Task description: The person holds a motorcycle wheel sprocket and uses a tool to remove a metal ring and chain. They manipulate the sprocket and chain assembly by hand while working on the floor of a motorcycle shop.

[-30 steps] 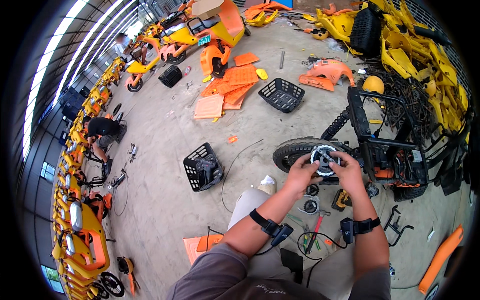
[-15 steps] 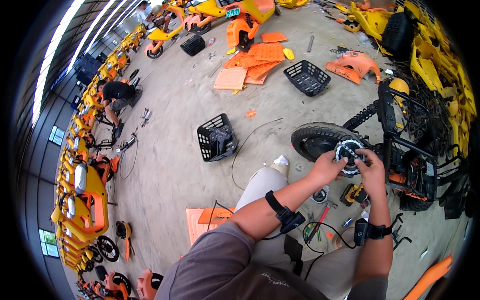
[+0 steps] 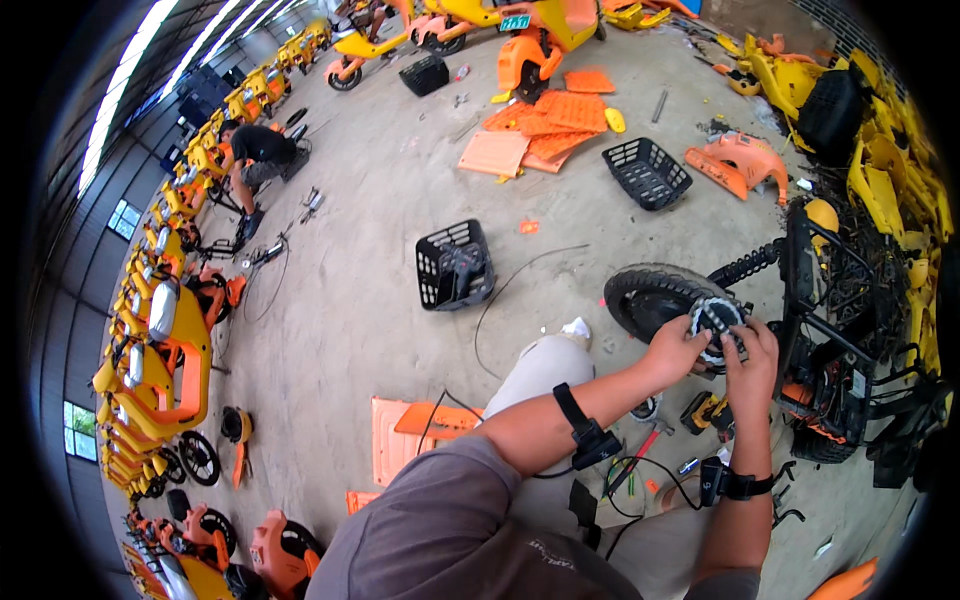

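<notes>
Both hands are on a round part [image 3: 716, 316] with a dark centre and a silver, scalloped rim. My left hand [image 3: 676, 350] grips its left side, fingers closed at the edge. My right hand [image 3: 752, 356] pinches its right side, the fingertips on its face. The part is in front of a black-tyred wheel [image 3: 640, 296], beside the black frame [image 3: 800, 262] of a stripped scooter lying over. Whether the part is attached to the wheel, I cannot tell. Below my hands, another round toothed part [image 3: 648, 409] is partly hidden by my left forearm.
On the floor near my knees are a yellow-and-black power drill [image 3: 703, 411] and a red-handled hammer [image 3: 640, 452]. Two black baskets [image 3: 421, 291] [image 3: 645, 190] and orange panels [image 3: 494, 152] lie ahead. Yellow scooters [image 3: 178, 370] line the left, where a person [image 3: 262, 146] crouches.
The view has shifted, so the surroundings appear farther right. My hands stay on the round part; the right fingers have moved across its face.
</notes>
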The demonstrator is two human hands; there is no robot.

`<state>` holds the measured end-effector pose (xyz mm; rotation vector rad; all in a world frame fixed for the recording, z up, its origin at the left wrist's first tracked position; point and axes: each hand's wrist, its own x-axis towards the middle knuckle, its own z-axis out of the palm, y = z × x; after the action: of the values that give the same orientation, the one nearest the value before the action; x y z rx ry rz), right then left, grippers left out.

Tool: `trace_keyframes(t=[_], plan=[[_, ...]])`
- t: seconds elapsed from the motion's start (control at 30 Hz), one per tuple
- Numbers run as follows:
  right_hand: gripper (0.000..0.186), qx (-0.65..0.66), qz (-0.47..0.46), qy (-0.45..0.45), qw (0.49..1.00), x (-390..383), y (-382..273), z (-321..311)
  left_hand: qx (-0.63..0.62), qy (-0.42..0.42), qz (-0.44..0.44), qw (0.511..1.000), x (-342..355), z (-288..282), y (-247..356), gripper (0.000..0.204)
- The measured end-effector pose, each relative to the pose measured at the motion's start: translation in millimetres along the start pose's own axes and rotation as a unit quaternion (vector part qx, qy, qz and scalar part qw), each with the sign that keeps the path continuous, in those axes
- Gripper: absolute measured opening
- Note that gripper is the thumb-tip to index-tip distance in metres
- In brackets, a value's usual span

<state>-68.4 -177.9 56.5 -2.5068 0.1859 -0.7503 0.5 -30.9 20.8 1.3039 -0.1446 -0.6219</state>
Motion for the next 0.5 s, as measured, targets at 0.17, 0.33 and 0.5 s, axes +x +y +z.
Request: trace_keyframes(t=[0.17, 0.33, 0.5], plan=[[0.018, -0.022, -0.023, 0.004, 0.999, 12, -5, -1, 0.104, 0.011, 0.007, 0.994, 0, 2, 16, 0.024], [0.015, -0.034, -0.05, 0.028, 0.998, 24, -8, 3, -0.068, -0.007, -0.028, 0.997, 25, -8, 3, 0.025], [0.016, 0.003, -0.05, 0.077, 0.996, 35, 6, -16, -0.082, -0.004, 0.012, 0.997, 56, -3, 15, 0.029]])
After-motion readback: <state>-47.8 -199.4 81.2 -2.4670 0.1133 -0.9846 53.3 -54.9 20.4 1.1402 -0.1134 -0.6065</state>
